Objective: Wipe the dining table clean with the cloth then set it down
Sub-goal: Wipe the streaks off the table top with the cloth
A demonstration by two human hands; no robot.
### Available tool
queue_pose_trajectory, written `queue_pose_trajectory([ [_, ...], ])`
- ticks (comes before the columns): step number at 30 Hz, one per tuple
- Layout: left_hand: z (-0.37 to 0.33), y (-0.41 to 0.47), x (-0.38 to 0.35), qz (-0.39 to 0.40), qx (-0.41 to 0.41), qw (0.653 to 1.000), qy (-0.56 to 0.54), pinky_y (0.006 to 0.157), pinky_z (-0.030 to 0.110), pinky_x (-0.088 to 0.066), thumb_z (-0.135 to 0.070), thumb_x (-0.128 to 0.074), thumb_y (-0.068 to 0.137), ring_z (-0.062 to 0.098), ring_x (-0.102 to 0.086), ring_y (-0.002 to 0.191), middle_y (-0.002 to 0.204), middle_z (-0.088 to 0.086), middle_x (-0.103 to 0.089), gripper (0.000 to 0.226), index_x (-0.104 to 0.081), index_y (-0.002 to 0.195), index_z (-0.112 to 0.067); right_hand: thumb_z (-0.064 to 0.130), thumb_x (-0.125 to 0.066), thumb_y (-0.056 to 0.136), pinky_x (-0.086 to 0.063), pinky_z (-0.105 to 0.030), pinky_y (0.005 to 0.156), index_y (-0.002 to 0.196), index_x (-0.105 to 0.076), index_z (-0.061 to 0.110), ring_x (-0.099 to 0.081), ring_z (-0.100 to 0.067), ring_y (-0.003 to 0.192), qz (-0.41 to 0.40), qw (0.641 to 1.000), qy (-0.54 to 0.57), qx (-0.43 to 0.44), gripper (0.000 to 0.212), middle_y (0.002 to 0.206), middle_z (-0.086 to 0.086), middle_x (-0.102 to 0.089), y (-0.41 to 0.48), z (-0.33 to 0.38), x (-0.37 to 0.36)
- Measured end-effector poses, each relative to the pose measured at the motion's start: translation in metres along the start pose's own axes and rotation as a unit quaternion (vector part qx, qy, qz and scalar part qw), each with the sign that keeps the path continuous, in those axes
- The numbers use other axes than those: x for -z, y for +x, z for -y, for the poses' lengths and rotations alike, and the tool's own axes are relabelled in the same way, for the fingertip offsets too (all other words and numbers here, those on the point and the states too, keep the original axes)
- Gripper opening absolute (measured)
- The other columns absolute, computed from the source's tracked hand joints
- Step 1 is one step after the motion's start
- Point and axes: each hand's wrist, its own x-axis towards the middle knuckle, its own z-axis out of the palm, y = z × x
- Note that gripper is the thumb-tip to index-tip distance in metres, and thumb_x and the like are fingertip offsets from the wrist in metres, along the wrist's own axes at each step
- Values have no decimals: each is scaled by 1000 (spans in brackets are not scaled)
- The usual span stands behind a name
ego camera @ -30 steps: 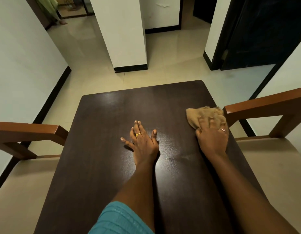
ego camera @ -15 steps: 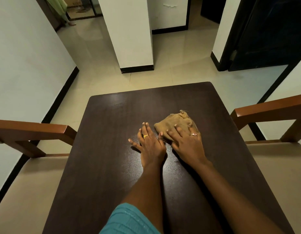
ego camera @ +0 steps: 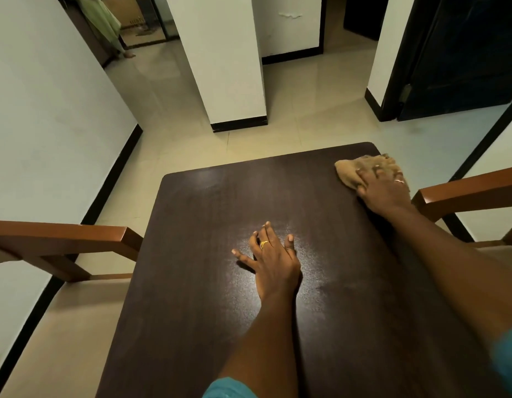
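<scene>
- Cloth, tan and crumpled (ego camera: 361,168), sits at the far right corner of the dark brown wooden dining table (ego camera: 220,202), partly over the table's right edge.
- My right hand (ego camera: 384,191) lies flat on top of the cloth, fingers spread and pressing down, not curled around it; silver ring on one finger.
- My left hand (ego camera: 273,262) rests palm-down mid-table, fingers splayed, holding nothing; gold ring on one finger.
- Hands well apart, right arm stretched forward along the right side.
- Teal sleeve (ego camera: 229,389) at bottom edge.
- Faint dusty sheen on the tabletop near my left hand.
- Brown wooden chair back (ego camera: 464,191) just beside the right hand; another brown wooden chair back (ego camera: 62,234) off the left edge.
- Cream tiled floor (ego camera: 306,122) beyond the table.
</scene>
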Motion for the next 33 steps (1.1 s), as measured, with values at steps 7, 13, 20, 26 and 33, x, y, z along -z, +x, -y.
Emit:
queue_pose_trajectory([
  [7, -1, 0, 3, 8, 1, 1000, -6, 97, 57, 29, -56, 12, 76, 22, -7, 144, 152, -1, -27, 86, -12, 147, -14, 35, -37, 97, -22, -64, 108, 141, -35, 25, -21, -49, 137, 29, 998, 0, -49, 44, 155, -19, -17, 36, 45, 9],
  [13, -1, 1, 2, 5, 1, 1000, -27, 97, 56, 30, -58, 12, 76, 23, -8, 144, 151, 1, -28, 87, -13, 147, -13, 33, -37, 97, -24, -61, 108, 139, -38, 24, -26, -43, 136, 68, 996, -20, 52, 43, 153, -18, -23, 39, 133, 1],
  [20, 0, 1, 3, 18, 3, 1000, -17, 98, 58, 27, -57, 14, 76, 22, -6, 144, 152, -1, -25, 86, -8, 147, -14, 36, -39, 96, -30, -54, 106, 145, -32, 33, -34, -32, 137, 78, 940, -62, 328, 49, 156, -5, -26, 8, 189, -9],
  [26, -3, 2, 2, 26, 7, 999, -21, 99, 57, 27, -57, 5, 82, 21, -8, 144, 151, -2, -28, 80, -12, 147, -14, 38, -47, 91, -38, -42, 101, 141, -39, 34, -35, -31, 134, -44, 982, -15, 185, 51, 151, -5, -34, 27, 96, -1],
  [33, 12, 5, 14, 7, 6, 993, -120, 110, 47, 19, -70, 23, 65, 22, -12, 142, 150, 2, -30, 106, -19, 146, -15, 35, -48, 92, -36, -56, 100, 139, -39, 25, -36, -41, 130, -57, 997, 24, -44, 49, 147, -16, -34, 41, 24, 20],
])
